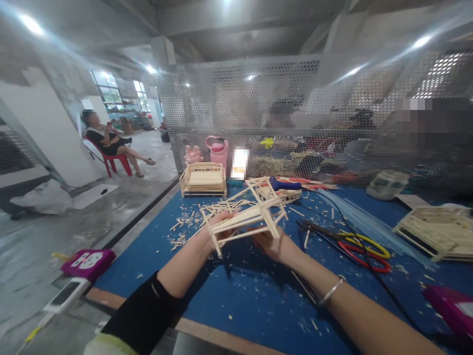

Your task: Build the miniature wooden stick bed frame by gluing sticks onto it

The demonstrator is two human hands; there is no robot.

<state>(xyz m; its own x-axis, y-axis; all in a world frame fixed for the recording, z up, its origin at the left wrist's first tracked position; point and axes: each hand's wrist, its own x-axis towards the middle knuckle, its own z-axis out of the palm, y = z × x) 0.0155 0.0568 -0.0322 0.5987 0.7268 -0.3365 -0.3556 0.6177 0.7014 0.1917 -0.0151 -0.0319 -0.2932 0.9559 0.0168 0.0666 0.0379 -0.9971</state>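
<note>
A small wooden stick frame (246, 215), built of thin pale sticks, is held tilted above the blue tabletop. My left hand (221, 227) grips it from the left side, fingers partly hidden behind the sticks. Around its right end my right hand (271, 241) is closed, with the fingertips pointing in under the frame. Behind it lies a blue glue gun (283, 185) on another stick piece (290, 196). Loose cut sticks (236, 204) are strewn just beyond my left hand.
Pliers with yellow handles (369, 241) and red-handled cutters (369, 259) lie to the right, beside a black cable (358, 236). Finished stick models (203, 182) stand at the back left and far right. A perforated metal screen (236, 93) closes off the back. One person (111, 140) sits at left.
</note>
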